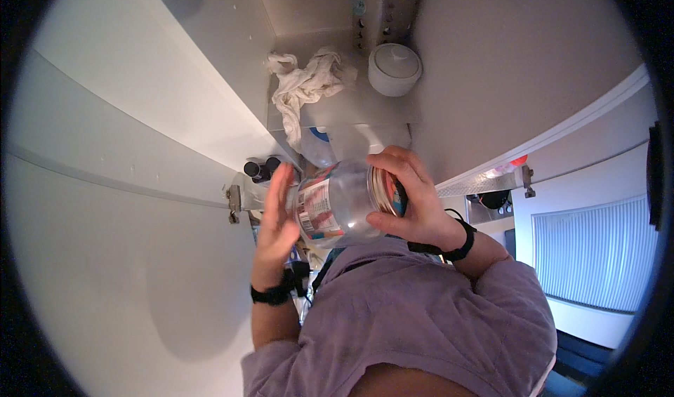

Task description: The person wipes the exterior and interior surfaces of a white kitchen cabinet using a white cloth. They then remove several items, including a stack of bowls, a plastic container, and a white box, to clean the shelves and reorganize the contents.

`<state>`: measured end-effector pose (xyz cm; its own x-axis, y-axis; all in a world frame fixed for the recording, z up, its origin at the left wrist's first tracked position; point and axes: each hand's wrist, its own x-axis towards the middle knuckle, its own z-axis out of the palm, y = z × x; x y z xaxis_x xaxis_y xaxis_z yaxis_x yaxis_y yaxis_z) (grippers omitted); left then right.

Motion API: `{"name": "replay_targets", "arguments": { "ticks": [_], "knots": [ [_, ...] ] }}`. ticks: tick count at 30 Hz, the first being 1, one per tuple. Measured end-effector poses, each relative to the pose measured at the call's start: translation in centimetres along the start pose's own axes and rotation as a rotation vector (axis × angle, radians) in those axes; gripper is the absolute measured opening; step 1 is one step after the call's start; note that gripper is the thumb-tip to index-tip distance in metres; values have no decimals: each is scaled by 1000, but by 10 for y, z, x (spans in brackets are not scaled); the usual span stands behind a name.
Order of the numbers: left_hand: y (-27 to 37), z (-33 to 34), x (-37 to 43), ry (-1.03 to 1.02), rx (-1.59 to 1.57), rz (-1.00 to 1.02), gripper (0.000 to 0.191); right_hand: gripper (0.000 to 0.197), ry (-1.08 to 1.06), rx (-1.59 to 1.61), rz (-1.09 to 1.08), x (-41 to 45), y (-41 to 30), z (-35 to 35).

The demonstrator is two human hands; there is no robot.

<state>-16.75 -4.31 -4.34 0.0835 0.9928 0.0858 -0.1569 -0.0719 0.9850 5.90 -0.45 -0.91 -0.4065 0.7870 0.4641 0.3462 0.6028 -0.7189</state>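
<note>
A large clear jar [350,205] with a printed label and a coloured screw lid lies on its side in the air between my hands, in front of an open cupboard. My right hand [413,199] grips the lid end, thumb and fingers spread around it. My left hand [276,212] is held against or very close to the base end, with its fingers extended and slightly blurred; whether it bears any weight I cannot tell. The jar looks see-through, with no contents visible in it.
On the cupboard shelf are a crumpled white cloth [310,78], a white lidded pot [395,70] and a perforated metal container [387,15]. Dark-capped bottles [255,170] stand at the left, lower down. Open cupboard doors flank me, with a hinge [234,202] on the left one.
</note>
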Motion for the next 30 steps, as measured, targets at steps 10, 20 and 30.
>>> {"name": "replay_targets", "arguments": {
  "ticks": [10,20,30],
  "knots": [
    [-91,-6,-102,283,-202,-159,65,53,-337,301,293,-15,30,81],
    [-85,-17,-112,571,-613,-59,79,54,-225,233,-9,-22,18,130],
    [-36,-9,-104,628,-261,65,97,53,-498,749,460,-6,7,119]
  ]
}}
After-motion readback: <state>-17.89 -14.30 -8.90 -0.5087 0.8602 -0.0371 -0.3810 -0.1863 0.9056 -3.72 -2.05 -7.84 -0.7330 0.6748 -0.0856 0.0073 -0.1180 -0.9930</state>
